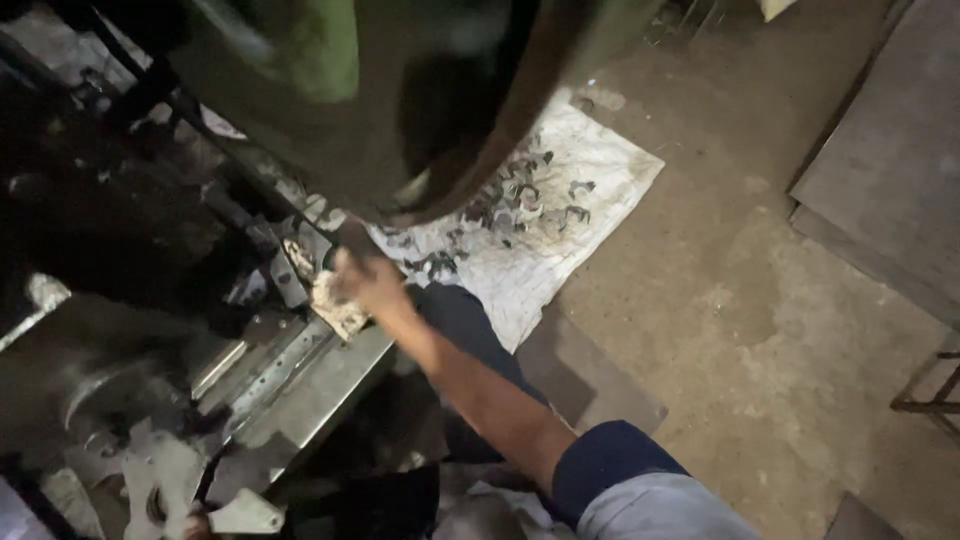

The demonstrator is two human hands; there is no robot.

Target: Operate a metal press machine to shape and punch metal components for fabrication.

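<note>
My right hand (366, 280) reaches from the lower right to the bed of a dark press machine (300, 390), its fingers curled at the tooling area. A pale, crumpled piece (335, 308) lies right under the fingers; the blur hides whether the hand grips it or the dark rod (352, 238) above it. The sleeve (610, 465) is rolled up to the elbow. The machine's big green body (340, 90) hangs over the hand. Pale flat metal blanks (160, 480) sit at the lower left. My left hand is not visible.
A dirty white cloth (600, 170) lies on the dirt floor with several small stamped metal pieces (520, 200) on it. Grey sheets (880, 150) lean at the right, a flat plate (590, 385) lies near my dark-trousered knee (465, 325), and a metal frame (930, 395) stands at the right edge.
</note>
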